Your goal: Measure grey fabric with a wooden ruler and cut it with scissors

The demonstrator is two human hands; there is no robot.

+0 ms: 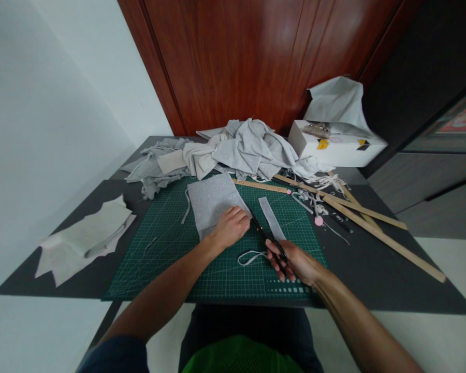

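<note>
A grey piece of fabric (pixel 213 199) lies on the green cutting mat (pixel 163 269). My left hand (pixel 233 226) is closed on its lower right corner, fingers curled together. In my right hand (pixel 291 259) are black scissors (pixel 261 230), their blades pointing up and left to the fabric's right edge, close by my left fingers. Whether the blades are apart I cannot tell. A narrow grey fabric strip (pixel 272 217) lies just right of the scissors. Below the blades, a thin looped strip (pixel 250 257) rests on the mat by my right fingers.
Heaped grey and cream fabric (pixel 252 147) lines the back of the dark table. A white box (pixel 334 147) with cloth over it stands back right. Wooden rulers (pixel 388 241), cords and a pink round piece (pixel 319 221) lie on the right. Pale fabric (pixel 85 235) lies left.
</note>
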